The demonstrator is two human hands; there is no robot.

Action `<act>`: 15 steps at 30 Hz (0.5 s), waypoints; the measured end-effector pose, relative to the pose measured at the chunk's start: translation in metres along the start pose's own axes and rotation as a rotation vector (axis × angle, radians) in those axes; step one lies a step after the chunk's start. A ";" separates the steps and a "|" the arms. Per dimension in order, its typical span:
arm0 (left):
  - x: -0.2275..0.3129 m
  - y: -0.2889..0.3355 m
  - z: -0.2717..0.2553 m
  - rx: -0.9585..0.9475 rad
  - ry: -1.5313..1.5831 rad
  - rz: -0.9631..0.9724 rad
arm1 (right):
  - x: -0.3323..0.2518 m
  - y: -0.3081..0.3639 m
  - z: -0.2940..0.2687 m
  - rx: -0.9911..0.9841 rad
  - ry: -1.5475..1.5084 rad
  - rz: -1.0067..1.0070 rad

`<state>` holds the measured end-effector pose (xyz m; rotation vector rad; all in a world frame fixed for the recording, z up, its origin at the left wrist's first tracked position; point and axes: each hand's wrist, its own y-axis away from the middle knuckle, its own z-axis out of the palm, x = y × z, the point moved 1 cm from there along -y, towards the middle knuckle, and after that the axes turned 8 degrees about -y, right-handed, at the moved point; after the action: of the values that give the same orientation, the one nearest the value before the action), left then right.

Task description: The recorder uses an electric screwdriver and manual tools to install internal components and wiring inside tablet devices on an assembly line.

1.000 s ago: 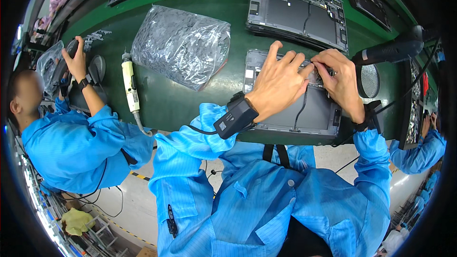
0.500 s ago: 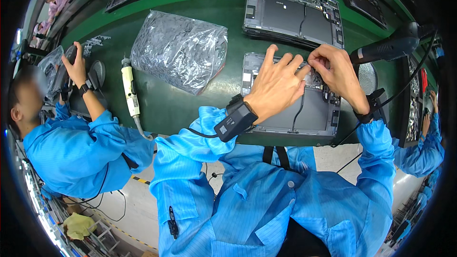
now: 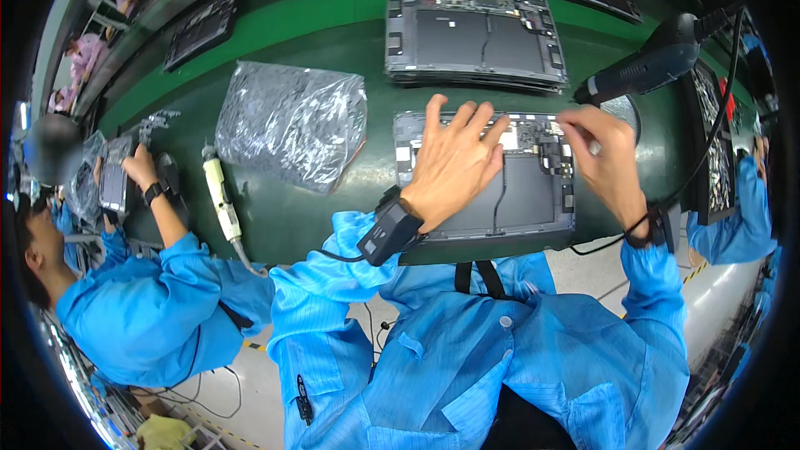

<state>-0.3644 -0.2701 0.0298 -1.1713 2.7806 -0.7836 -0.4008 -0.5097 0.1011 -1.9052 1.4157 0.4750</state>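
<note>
- Left fingers (image 3: 435,114): spread wide, fingertips by the far edge of the laptop; no object seen in them.
- Left hand (image 3: 450,171): palm down over the laptop's left half.
- Right thumb and index finger: narrow, tips close together at the laptop's far right corner; can't tell if they grip anything. Other fingers curled; small pale spot among them, unclear what.
- Right hand (image 3: 611,154): mostly off the laptop's right edge.
- Laptop (image 3: 533,192): in front of the person, flat on the green table (image 3: 379,142), insides exposed, circuit board along far side, black cable (image 3: 502,192) running toward near edge.
- Black wrist devices on both wrists; blue sleeves (image 3: 333,254).
- Laptop stack (image 3: 454,33): just beyond the laptop, top one also exposed.
- Black handheld device (image 3: 646,73): beyond right hand, tilted, nose down-left; round dish (image 3: 627,108) partly behind it.
- Plastic bag (image 3: 292,121): left of the laptop, clear, dark contents.
- Powered screwdriver (image 3: 220,200): pale yellow, left of the bag's near end, cord toward near edge.
- Co-worker (image 3: 158,292) far left, blue jacket, hands on a dark part.
- Another blue-sleeved person (image 3: 733,225) far right.
</note>
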 end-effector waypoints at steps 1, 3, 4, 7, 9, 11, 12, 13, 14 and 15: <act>0.002 -0.001 0.001 0.000 0.007 0.024 | 0.008 0.022 -0.016 0.066 0.044 0.090; 0.003 -0.004 0.000 0.005 0.005 0.029 | 0.028 0.057 -0.037 0.089 0.119 0.155; 0.004 -0.006 -0.003 -0.013 0.002 0.020 | 0.035 0.072 -0.039 0.095 0.185 0.221; 0.003 -0.003 -0.004 -0.015 -0.030 0.016 | 0.052 0.081 -0.026 0.220 0.174 0.131; 0.003 -0.002 -0.005 -0.013 -0.019 0.024 | 0.054 0.078 -0.023 0.172 0.184 0.169; 0.004 -0.003 -0.008 -0.027 -0.025 0.001 | 0.062 0.086 -0.020 0.177 0.293 0.155; 0.004 -0.004 -0.009 -0.036 -0.024 0.002 | 0.064 0.089 -0.021 0.183 0.289 0.156; 0.005 -0.005 -0.009 -0.038 -0.029 0.004 | 0.067 0.092 -0.022 0.178 0.262 0.155; 0.007 -0.007 -0.008 -0.039 -0.019 0.008 | 0.070 0.094 -0.022 0.170 0.234 0.152; 0.007 -0.008 -0.008 -0.038 -0.010 0.008 | 0.069 0.094 -0.022 0.170 0.227 0.147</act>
<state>-0.3658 -0.2765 0.0413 -1.1651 2.8031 -0.7252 -0.4686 -0.5868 0.0410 -1.7688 1.6955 0.2024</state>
